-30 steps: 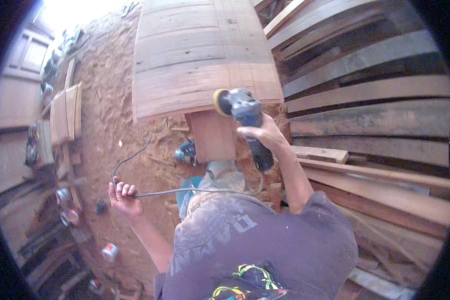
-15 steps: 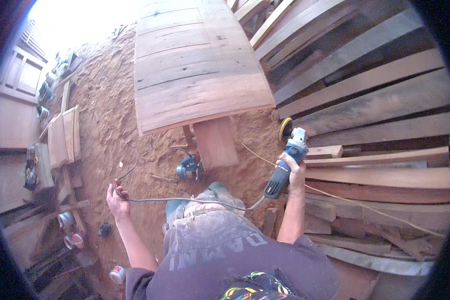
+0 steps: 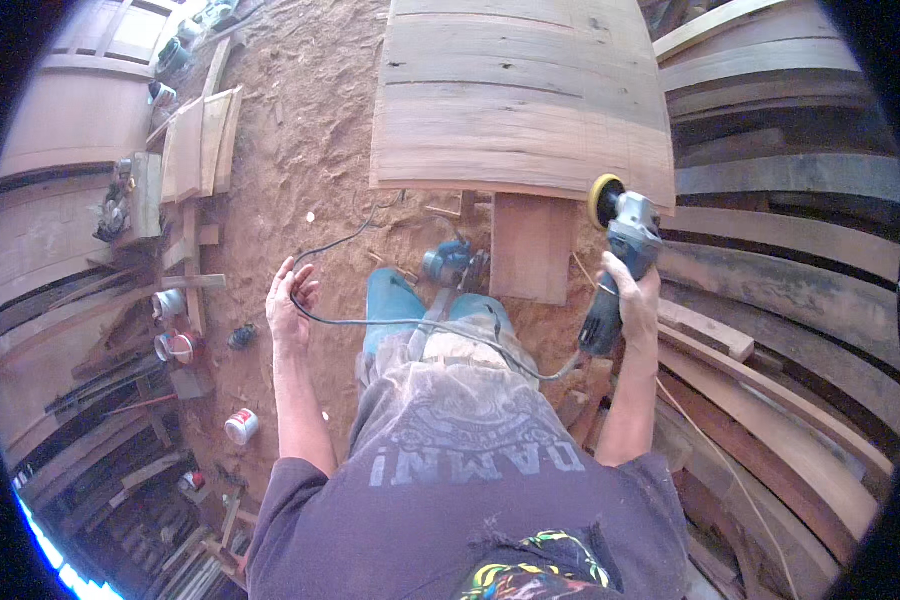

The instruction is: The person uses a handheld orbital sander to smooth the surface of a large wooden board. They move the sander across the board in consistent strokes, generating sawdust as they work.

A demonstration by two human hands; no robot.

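My right hand (image 3: 633, 292) is wrapped round the body of a blue and grey angle grinder (image 3: 627, 245). Its round yellow pad (image 3: 603, 200) points up and away, overlapping the near right corner of a wide wooden panel (image 3: 520, 130) in view; whether it touches the wood I cannot tell. The grinder's dark power cord (image 3: 410, 322) sags across my lap to my left hand (image 3: 290, 305). There it runs over my half-curled fingers, held up in a loose grip, then continues off toward the panel's underside.
A plank (image 3: 530, 250) juts from beneath the panel. Beside it, a blue power tool (image 3: 448, 262) lies on the dirt floor (image 3: 300, 130) before my knees. Stacked boards (image 3: 790, 235) line the right side. At left are boards (image 3: 200, 145), a white tub (image 3: 241, 426) and a red bucket (image 3: 182, 348).
The whole view has shifted, with the panel and floor things now farther right and higher. The grinder's pad now overlaps the panel's near corner in view. Both hands keep their holds.
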